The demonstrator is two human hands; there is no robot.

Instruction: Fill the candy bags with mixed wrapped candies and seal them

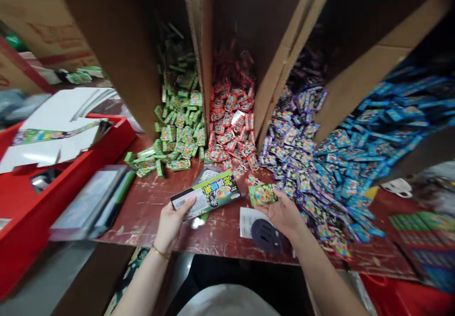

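Observation:
My left hand grips the near end of a flat printed carton, black and green with bright lettering and a barcode panel. The thumb lies across its top face. To the right, my right hand pinches a small green candy packet with a colourful print. A gap separates the packet from the carton. Below my right hand lie a white paper slip and a dark purple round piece with slots. Partly under the carton is a clear plastic sleeve.
Cardboard dividers separate heaps of green packets, red packets, purple packets and blue packets. A red tray with white sheets stands left, beside stacked plastic-wrapped flat packs. A white mask-like item lies right.

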